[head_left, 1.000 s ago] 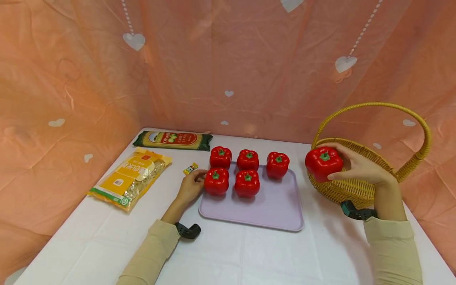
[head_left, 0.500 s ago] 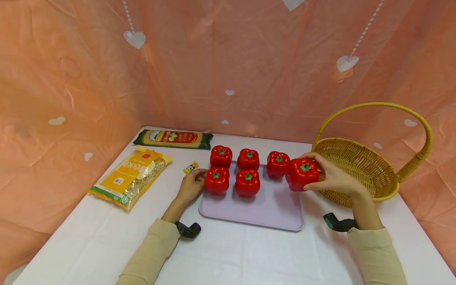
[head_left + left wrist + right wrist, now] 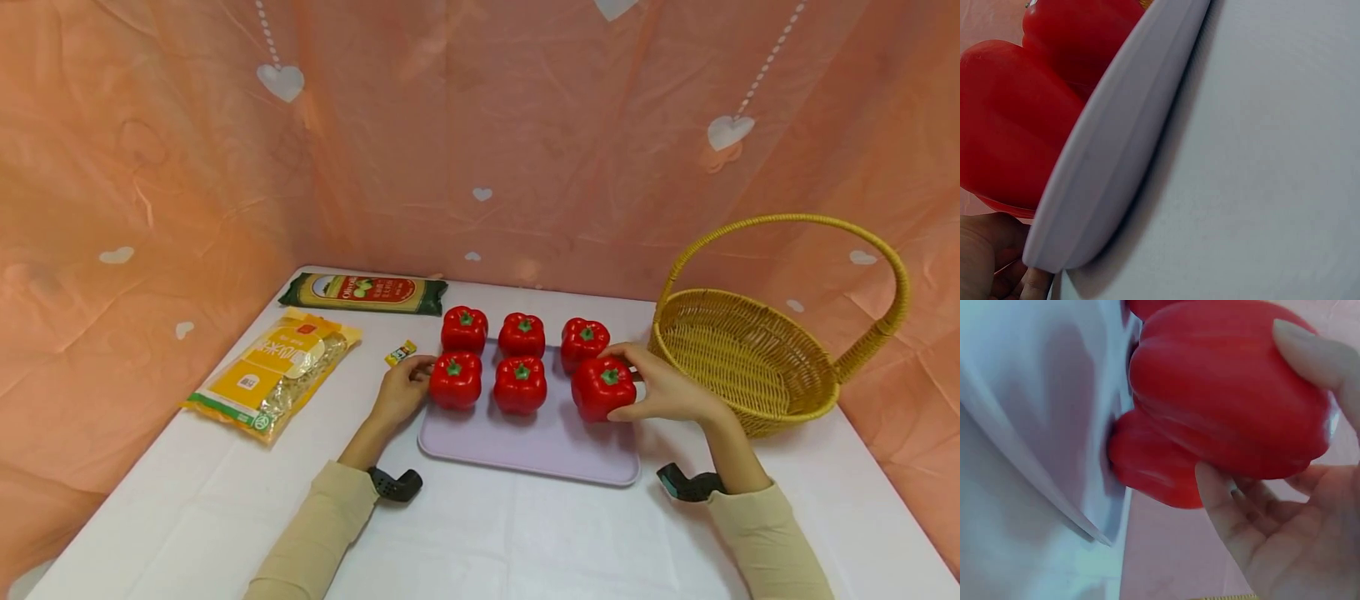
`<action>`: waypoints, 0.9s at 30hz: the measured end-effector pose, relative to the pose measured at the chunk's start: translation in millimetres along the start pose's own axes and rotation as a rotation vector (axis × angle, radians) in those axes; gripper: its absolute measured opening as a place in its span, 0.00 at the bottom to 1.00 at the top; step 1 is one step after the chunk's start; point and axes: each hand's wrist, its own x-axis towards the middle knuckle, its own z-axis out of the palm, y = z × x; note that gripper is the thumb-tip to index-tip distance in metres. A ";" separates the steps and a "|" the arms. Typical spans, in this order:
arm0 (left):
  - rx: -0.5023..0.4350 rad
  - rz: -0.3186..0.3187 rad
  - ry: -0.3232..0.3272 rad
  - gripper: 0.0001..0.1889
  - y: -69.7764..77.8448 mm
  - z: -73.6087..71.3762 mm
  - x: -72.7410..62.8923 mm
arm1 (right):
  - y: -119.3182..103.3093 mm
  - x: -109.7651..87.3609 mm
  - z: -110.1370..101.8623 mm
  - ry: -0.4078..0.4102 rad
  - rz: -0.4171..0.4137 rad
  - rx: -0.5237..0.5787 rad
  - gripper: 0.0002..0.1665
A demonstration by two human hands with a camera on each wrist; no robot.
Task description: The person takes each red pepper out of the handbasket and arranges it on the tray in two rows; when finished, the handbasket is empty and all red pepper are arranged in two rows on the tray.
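My right hand [image 3: 660, 387] holds a red bell pepper [image 3: 602, 390] over the right part of the lilac tray [image 3: 517, 450]. In the right wrist view, the thumb and fingers [image 3: 1225, 515] lie on opposite sides of this pepper [image 3: 1222, 387], which looks raised off the tray. At the tray's left edge, my left hand [image 3: 401, 390] pinches the rim [image 3: 1091, 144], close beside the front-left bell pepper [image 3: 456, 380]. Several other red bell peppers stand upright on the tray, stems up, in two rows; one [image 3: 585, 340] is just behind the held pepper.
A yellow wicker basket [image 3: 738, 358] with a tall handle stands right of the tray. On the left lie a yellow bag of grain [image 3: 273, 371], a green-ended noodle packet [image 3: 363, 293] and a small yellow sachet [image 3: 401, 352]. A pink curtain [image 3: 480, 150] hangs behind the table.
My right hand has carried the bell pepper left and toward me, from over the basket to above the tray's right part. The left hand stays at the tray's edge.
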 end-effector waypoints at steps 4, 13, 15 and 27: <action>-0.007 -0.001 -0.002 0.18 0.7 0.5 -0.8 | -0.1 3.0 7.2 0.041 -0.013 -0.065 0.43; -0.011 0.009 -0.001 0.18 0.5 0.5 -1.5 | -1.8 7.4 17.6 0.070 -0.013 -0.118 0.44; -0.013 0.011 -0.002 0.18 0.4 0.4 -1.4 | -2.2 8.3 19.5 0.072 -0.007 -0.131 0.44; -0.009 0.011 -0.001 0.18 1.9 -1.2 -1.7 | -5.9 11.7 27.0 0.087 0.049 -0.195 0.46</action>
